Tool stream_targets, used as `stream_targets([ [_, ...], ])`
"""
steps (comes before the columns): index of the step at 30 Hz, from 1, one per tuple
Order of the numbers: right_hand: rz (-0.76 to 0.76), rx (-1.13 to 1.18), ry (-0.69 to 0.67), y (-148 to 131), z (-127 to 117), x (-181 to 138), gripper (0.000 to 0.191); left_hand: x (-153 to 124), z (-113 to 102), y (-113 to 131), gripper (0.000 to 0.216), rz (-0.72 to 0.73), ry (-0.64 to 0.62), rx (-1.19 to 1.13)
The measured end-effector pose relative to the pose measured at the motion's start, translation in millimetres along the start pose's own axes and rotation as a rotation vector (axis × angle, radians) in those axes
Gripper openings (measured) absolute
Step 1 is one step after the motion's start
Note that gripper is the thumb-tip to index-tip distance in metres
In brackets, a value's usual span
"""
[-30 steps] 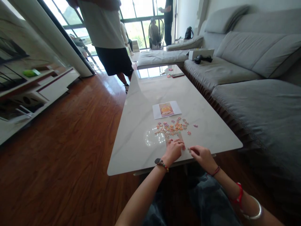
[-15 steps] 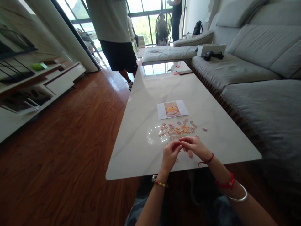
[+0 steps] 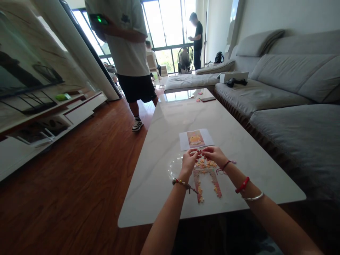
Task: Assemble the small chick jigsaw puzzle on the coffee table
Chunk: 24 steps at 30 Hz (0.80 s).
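Note:
Raised over the loose jigsaw pieces (image 3: pixel 203 164), my left hand (image 3: pixel 189 162) pinches a small reddish puzzle piece (image 3: pixel 199 151) at its fingertips. My right hand (image 3: pixel 214 156) is closed from the other side, its fingertips meeting at the same piece. Below my hands lies a partly joined puzzle (image 3: pixel 196 179), with a top row and two side strips around bare tabletop. Just beyond my fingers is a white sheet (image 3: pixel 183 141) with a printed picture of a yellow-orange figure. My hands hide some of the loose pieces.
Everything lies on a glossy white table (image 3: pixel 159 187). A phone (image 3: pixel 208 99) rests at its far end. A grey sofa (image 3: pixel 278 92) runs along the right, with a dark object (image 3: pixel 236 82) on it. A person in black shorts (image 3: pixel 136 86) stands left of the table.
My hands have moved forward, away from the table's near edge, uncovering the partly joined puzzle. The view has tilted up. The nearby person's shoe and lower legs show more fully.

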State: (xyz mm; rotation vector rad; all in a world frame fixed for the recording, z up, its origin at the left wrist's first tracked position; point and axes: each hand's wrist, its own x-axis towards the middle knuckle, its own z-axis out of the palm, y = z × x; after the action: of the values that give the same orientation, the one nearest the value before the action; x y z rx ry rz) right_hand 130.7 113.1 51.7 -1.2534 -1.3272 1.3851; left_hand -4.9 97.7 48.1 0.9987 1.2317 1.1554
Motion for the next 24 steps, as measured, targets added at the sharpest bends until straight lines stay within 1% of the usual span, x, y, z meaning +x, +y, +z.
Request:
stream_targets([
  [4, 0.007, 0.033, 0.001, 6.8, 0.9, 0.2, 0.03, -1.3, -2.8, -1.8, 0.017, 0.002, -0.02, 0.047],
  [9, 0.01, 0.027, -0.029, 9.5, -0.7, -0.3, 0.031, -4.2, -6.5, -4.2, 0.017, 0.031, -0.032, 0.096],
  [18, -0.024, -0.07, -0.055, 10.5, 0.5, -13.5, 0.026, -8.9, -11.2, -10.1, 0.019, 0.12, -0.05, 0.171],
  [21, -0.037, -0.107, -0.062, 12.0, 1.7, -22.9, 0.024, -16.6, -15.1, -15.1, 0.017, 0.145, -0.074, 0.212],
  [24, -0.065, -0.2, -0.09, 16.3, 3.0, -37.6, 0.022, -30.8, -19.9, -20.6, 0.016, 0.154, -0.089, 0.259],
])
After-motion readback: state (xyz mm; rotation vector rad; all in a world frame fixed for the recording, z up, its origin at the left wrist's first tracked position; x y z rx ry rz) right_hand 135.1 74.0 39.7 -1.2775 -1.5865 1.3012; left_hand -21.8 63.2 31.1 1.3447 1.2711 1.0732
